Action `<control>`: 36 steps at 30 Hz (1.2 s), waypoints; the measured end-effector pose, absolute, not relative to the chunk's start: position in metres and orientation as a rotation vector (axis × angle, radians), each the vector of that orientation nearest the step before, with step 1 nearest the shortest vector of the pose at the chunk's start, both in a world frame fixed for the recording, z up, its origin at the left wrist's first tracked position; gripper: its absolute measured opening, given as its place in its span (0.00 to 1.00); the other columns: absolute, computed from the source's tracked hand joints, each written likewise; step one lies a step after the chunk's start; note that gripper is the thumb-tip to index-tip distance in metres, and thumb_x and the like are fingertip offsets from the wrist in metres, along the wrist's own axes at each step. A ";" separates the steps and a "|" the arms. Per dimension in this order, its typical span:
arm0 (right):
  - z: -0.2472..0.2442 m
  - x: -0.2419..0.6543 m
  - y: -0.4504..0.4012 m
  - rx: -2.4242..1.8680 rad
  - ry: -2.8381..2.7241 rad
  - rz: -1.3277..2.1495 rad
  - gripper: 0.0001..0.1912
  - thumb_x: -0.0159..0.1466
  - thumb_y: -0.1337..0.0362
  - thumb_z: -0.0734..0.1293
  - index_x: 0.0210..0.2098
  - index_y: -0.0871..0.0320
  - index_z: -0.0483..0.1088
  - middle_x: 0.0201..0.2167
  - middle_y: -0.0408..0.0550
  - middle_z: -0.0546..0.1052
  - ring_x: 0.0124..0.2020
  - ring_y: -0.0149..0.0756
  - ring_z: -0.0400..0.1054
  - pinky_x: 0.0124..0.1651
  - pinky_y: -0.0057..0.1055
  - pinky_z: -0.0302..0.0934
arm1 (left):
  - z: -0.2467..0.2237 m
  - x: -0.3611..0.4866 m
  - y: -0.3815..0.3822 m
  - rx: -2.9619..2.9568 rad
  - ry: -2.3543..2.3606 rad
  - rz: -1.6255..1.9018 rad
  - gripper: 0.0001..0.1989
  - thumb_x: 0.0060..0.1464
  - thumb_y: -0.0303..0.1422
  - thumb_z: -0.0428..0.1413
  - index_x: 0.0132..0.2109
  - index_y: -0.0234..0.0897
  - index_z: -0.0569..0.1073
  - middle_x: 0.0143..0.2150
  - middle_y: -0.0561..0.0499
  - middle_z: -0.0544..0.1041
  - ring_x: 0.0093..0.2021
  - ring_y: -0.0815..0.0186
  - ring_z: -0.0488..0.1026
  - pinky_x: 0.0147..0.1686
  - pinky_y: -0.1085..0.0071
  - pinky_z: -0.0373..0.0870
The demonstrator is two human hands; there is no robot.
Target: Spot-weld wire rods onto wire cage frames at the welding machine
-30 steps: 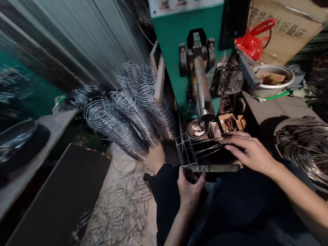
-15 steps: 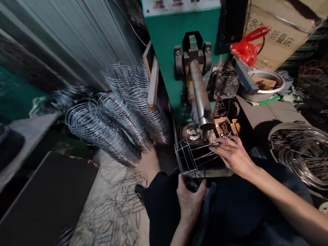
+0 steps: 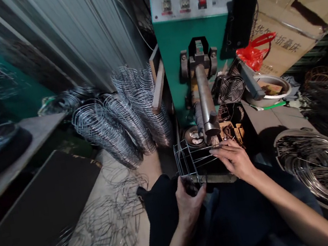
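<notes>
A small wire frame (image 3: pixel 185 162) of thin metal rods lies sideways in front of me, its long rods running right toward the machine's tip. My left hand (image 3: pixel 189 200) grips its near lower edge, thumb and fingers curled around the wires. At the rods' right ends, the fingers of my right hand (image 3: pixel 234 159) are pinched together on the wire, just below the machine's cylindrical metal arm (image 3: pixel 206 99). Whether the rods touch the electrode under that arm I cannot tell. The green spot welder (image 3: pixel 171 54) stands straight ahead with a red lamp lit.
Stacks of wire rings (image 3: pixel 106 137) stand left of the welder. Loose bent wires (image 3: pixel 105 221) cover the floor at left. On the right are a basin of wire pieces (image 3: pixel 312 165), a metal bowl (image 3: pixel 279 82) and a cardboard box (image 3: pixel 287 31).
The view has tilted, so the machine and stacks appear lower and farther right. Both hands keep their hold on the wire frame, which has barely shifted.
</notes>
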State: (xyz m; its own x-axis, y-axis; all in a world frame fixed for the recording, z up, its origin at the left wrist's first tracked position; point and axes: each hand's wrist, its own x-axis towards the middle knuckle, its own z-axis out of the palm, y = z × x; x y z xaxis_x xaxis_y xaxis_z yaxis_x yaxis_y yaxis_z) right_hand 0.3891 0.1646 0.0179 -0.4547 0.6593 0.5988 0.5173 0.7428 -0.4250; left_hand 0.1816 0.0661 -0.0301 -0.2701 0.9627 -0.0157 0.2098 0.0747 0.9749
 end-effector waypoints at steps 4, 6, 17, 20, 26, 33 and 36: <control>0.016 0.386 0.167 -0.888 -2.150 0.228 0.13 0.69 0.70 0.65 0.51 0.53 0.76 0.39 0.48 0.80 0.45 0.43 0.67 0.46 0.41 0.65 | -0.034 0.179 0.069 1.208 1.601 1.277 0.18 0.47 0.39 0.65 0.40 0.37 0.66 0.31 0.53 0.75 0.30 0.67 0.72 0.31 0.73 0.70; 0.015 0.385 0.168 -0.896 -2.145 0.223 0.13 0.70 0.69 0.64 0.51 0.52 0.76 0.39 0.48 0.80 0.45 0.43 0.68 0.46 0.41 0.65 | -0.034 0.178 0.071 1.214 1.614 1.280 0.17 0.47 0.38 0.65 0.39 0.38 0.66 0.29 0.55 0.73 0.27 0.69 0.69 0.29 0.74 0.68; 0.012 0.379 0.174 -0.961 -2.118 0.251 0.11 0.70 0.68 0.64 0.48 0.53 0.77 0.40 0.47 0.80 0.45 0.42 0.68 0.49 0.41 0.64 | -0.036 0.180 0.078 1.167 1.662 1.295 0.19 0.45 0.40 0.66 0.36 0.39 0.64 0.26 0.58 0.69 0.23 0.71 0.66 0.27 0.75 0.67; 0.013 0.386 0.173 -1.029 -2.110 0.201 0.08 0.70 0.65 0.65 0.45 0.56 0.76 0.38 0.48 0.79 0.45 0.43 0.67 0.49 0.42 0.62 | -0.036 0.179 0.077 1.184 1.671 1.288 0.19 0.45 0.40 0.66 0.37 0.38 0.66 0.27 0.57 0.70 0.25 0.70 0.68 0.29 0.74 0.68; 0.020 0.393 0.180 -1.106 -2.054 0.222 0.11 0.71 0.62 0.63 0.35 0.57 0.75 0.32 0.49 0.75 0.38 0.41 0.65 0.45 0.39 0.61 | -0.029 0.170 0.090 1.178 1.575 1.266 0.18 0.46 0.39 0.65 0.39 0.37 0.68 0.31 0.54 0.74 0.29 0.69 0.71 0.31 0.75 0.69; 0.019 0.386 0.194 -1.123 -2.010 0.201 0.10 0.71 0.61 0.63 0.36 0.57 0.75 0.32 0.49 0.77 0.37 0.41 0.67 0.45 0.39 0.61 | -0.028 0.165 0.109 1.182 1.573 1.254 0.18 0.46 0.39 0.65 0.35 0.38 0.63 0.26 0.59 0.66 0.24 0.73 0.63 0.26 0.77 0.63; 0.018 0.388 0.191 -1.100 -2.004 0.210 0.09 0.70 0.62 0.64 0.39 0.56 0.76 0.34 0.48 0.78 0.38 0.41 0.69 0.45 0.39 0.63 | -0.029 0.163 0.108 1.213 1.569 1.233 0.19 0.47 0.39 0.65 0.38 0.38 0.64 0.25 0.60 0.65 0.24 0.73 0.63 0.26 0.77 0.64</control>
